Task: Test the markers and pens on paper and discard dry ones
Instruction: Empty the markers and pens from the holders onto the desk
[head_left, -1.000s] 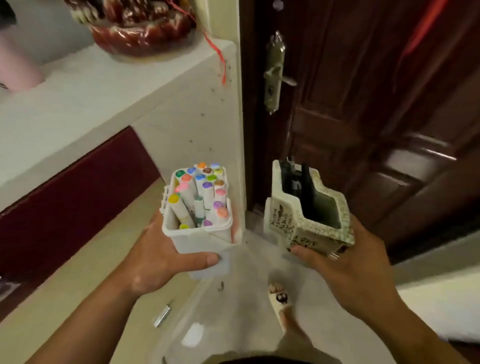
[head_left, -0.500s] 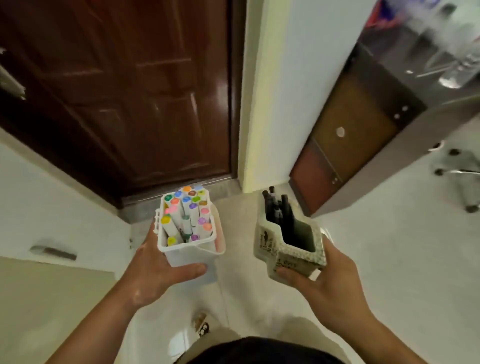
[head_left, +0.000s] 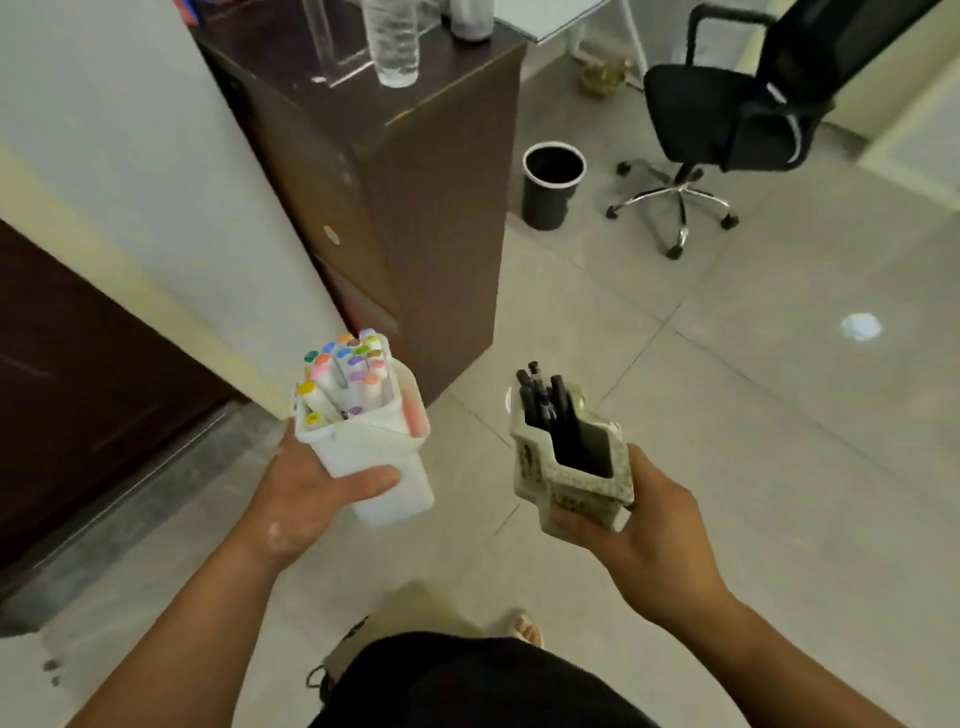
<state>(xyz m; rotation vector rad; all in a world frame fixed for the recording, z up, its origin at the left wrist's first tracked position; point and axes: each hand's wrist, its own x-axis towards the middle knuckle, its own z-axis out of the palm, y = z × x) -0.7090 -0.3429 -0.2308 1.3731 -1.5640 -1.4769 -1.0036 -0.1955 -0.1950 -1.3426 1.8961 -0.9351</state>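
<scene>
The black bin (head_left: 551, 187) stands well beyond my fingertips, and I judge I'm only fetching supplies: left hand (head_left: 311, 493) curled round the white tub (head_left: 374, 452) of markers (head_left: 343, 369), thumb across its front, right hand (head_left: 654, 535) gripping the ceramic holder (head_left: 566, 483) of dark pens (head_left: 545, 410) from beneath. Next, both need setting down beside paper; I see none, and fingers behind each container are hidden.

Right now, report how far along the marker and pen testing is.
Done: only the gathering. In hand: the left hand grips a white tub of capped coloured markers, the right hand holds a patterned pen holder of dark pens. Left: all testing and discarding. No paper is in view, no marker is out, and the black bin stands ahead by the brown cabinet.
</scene>
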